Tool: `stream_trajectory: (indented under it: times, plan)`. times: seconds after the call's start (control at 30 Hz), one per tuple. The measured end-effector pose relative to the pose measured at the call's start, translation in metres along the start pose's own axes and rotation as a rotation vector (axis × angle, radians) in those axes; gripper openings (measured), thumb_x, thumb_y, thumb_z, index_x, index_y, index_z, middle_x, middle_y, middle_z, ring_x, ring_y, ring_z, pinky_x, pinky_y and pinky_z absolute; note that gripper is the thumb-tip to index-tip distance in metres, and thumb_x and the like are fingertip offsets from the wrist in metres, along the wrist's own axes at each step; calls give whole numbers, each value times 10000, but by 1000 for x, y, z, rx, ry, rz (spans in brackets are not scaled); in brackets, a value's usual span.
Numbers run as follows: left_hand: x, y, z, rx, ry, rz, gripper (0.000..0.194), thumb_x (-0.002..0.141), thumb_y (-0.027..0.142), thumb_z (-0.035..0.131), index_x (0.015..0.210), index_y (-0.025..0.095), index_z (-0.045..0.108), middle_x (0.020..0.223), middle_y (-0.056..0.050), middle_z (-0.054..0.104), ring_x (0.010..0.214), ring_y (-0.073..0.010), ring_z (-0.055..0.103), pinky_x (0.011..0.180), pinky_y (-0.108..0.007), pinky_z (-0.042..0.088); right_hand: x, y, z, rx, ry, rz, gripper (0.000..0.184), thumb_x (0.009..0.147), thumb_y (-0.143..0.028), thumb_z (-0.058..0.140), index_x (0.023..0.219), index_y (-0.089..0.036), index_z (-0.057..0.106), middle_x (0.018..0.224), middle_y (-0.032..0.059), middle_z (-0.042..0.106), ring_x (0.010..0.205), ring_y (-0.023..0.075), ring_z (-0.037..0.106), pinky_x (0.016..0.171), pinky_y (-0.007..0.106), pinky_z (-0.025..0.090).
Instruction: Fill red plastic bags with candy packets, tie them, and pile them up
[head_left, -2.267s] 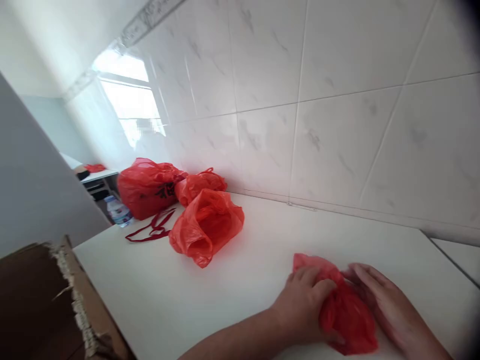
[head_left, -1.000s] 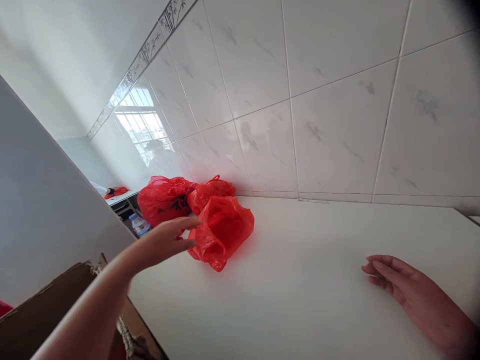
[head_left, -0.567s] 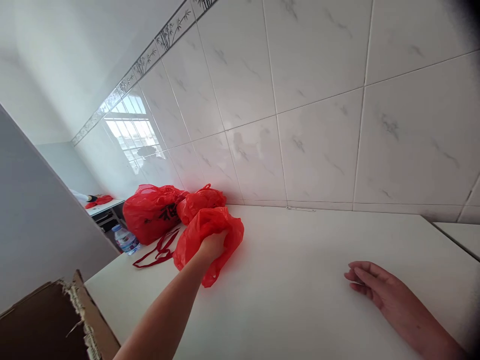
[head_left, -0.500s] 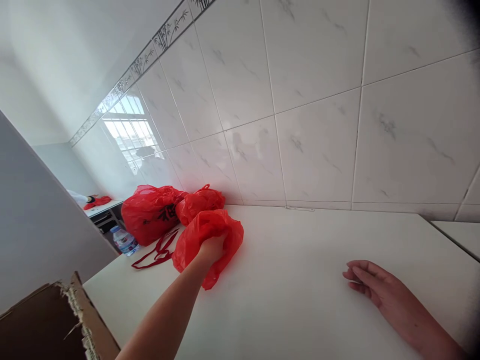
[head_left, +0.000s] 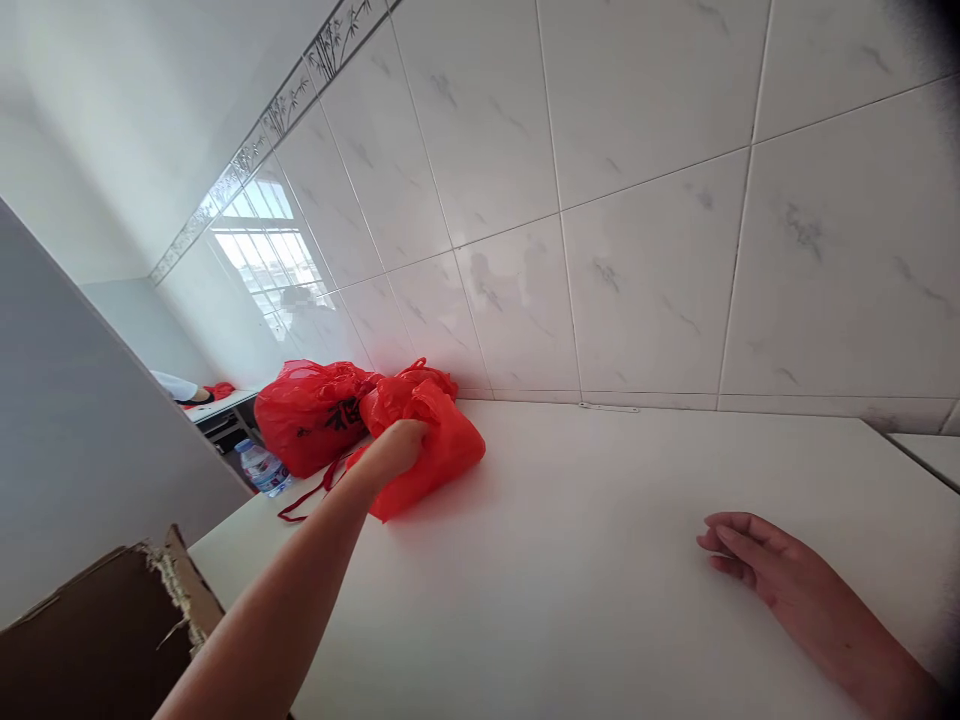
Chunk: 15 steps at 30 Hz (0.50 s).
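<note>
My left hand (head_left: 401, 447) is closed around the gathered top of a red plastic bag (head_left: 454, 455), its fingertips partly hidden in the folds. The bag sits on the white table (head_left: 585, 560), its body bulging to the right of my hand. Directly behind it is a tied red plastic bag (head_left: 420, 375), partly covered. A larger red plastic bag with black lettering (head_left: 304, 415) stands to the left. My right hand (head_left: 757, 555) rests at the right side of the table, fingers loosely curled and slightly apart, holding nothing.
A water bottle (head_left: 262, 467) stands at the table's far left edge, near a dark red strap (head_left: 300, 500). A torn-edged cardboard box (head_left: 90, 640) is at lower left. The tiled wall (head_left: 645, 290) runs behind. A person's arm (head_left: 180, 388) shows at another table.
Both hands held another red bag at lower right; it has left view. My left hand then reached into the front bag's open mouth and now grips its bunched top. The right hand stays put.
</note>
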<state>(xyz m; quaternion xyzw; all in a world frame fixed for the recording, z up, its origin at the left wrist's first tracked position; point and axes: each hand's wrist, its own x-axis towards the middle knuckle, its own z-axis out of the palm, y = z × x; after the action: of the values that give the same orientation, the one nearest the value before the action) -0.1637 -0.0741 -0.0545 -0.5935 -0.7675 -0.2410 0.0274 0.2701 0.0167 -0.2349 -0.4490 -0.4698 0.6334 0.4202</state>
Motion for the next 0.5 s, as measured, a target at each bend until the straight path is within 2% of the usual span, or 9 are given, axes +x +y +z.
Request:
stream_trajectory:
  times: [0.07,0.13,0.2,0.27,0.33,0.4,0.43,0.47,0.5]
  plan:
    - [8,0,-11,44,60,6,165,572,49,453,494,184,398,492,44,387,488,-101,361,463,-247,223,-1,-2,1,5,3,2,336,695,-462,690,935,-231,642,943,53,679,942,236,631,828,280,549]
    - [12,2,-19,78,180,-5,149,587,46,447,544,188,427,526,33,400,538,-121,398,504,-250,264,-1,-2,2,1,2,-4,327,699,-456,687,931,-231,641,944,52,678,954,237,627,836,281,545]
    - [14,2,-25,95,300,-26,157,624,55,443,683,189,499,621,13,478,621,-147,454,569,-255,319,0,-1,2,-9,-3,-12,330,710,-466,678,940,-234,634,944,47,674,974,232,617,855,277,534]
    - [14,1,-29,82,417,-53,279,664,63,441,895,193,530,767,-19,555,730,-177,507,653,-271,370,2,2,1,-22,-9,-9,341,721,-482,667,956,-239,625,946,41,671,981,228,612,877,280,522]
    - [14,-1,-34,36,595,-82,397,690,58,434,1056,197,499,897,-51,576,836,-203,530,735,-298,395,4,4,-1,-32,-17,2,350,726,-490,664,971,-245,618,956,37,669,986,228,610,895,291,512]
    - [17,-2,-39,-18,827,-86,446,698,39,414,1109,197,486,993,-76,557,936,-222,518,810,-328,396,5,5,-2,-33,-20,3,351,728,-491,665,979,-251,615,975,36,666,1001,232,604,903,299,507]
    - [18,-1,-40,-44,876,-67,451,695,29,404,1104,197,494,1027,-83,541,983,-228,500,845,-339,388,5,6,-2,-36,-19,-1,349,731,-493,662,981,-254,615,981,35,664,1008,233,601,904,300,507]
    - [20,-1,-41,-66,846,-36,439,687,26,404,1078,194,511,1038,-86,533,1010,-232,484,870,-345,380,5,6,-2,-40,-19,-4,347,735,-495,659,982,-254,615,983,36,664,1010,234,600,902,301,508]
    - [22,1,-41,-89,753,0,409,673,29,420,1030,190,537,1017,-84,538,1007,-233,483,874,-343,382,5,6,-2,-47,-19,-8,347,740,-497,653,984,-253,616,981,39,664,1009,235,600,898,302,510]
